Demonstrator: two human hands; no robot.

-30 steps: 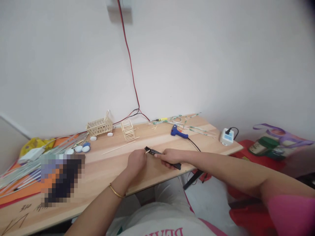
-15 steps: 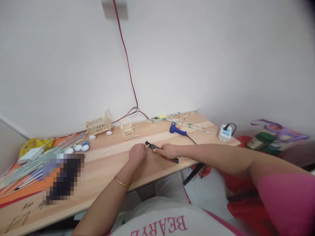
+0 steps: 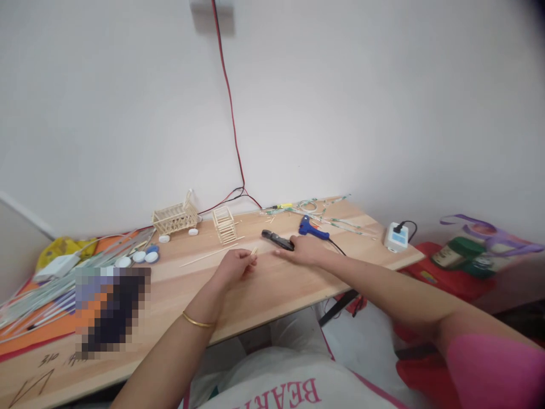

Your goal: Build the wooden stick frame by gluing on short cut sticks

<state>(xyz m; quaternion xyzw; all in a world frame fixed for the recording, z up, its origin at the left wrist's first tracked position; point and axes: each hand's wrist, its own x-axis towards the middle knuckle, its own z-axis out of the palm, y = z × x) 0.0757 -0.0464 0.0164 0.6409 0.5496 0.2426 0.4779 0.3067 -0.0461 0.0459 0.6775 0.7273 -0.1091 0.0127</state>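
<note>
In my left hand (image 3: 236,266), the thumb and fingers pinch short pale wooden sticks (image 3: 254,251). My right hand (image 3: 303,250) is over the handle end of black pliers (image 3: 276,240), whose jaws point left and away from me. The right thumb stretches out beside the handles, and the other fingers are partly hidden. A long thin stick (image 3: 208,255) lies just beyond my left hand. Behind it stands a small ladder-like stick frame (image 3: 224,225). Past my right hand is a blue glue gun (image 3: 313,228).
A stick-built cart (image 3: 174,220) with white wheels stands near the wall. White bottle caps (image 3: 138,257) and bundled sticks lie on the left. Clear strips (image 3: 336,218) lie at the back right, near a white plug adapter (image 3: 395,237). A pixelated patch covers the left front.
My right hand has moved the pliers away from me, toward the glue gun. My left hand has separated from the pliers' jaws and turned, showing the short sticks in its fingers.
</note>
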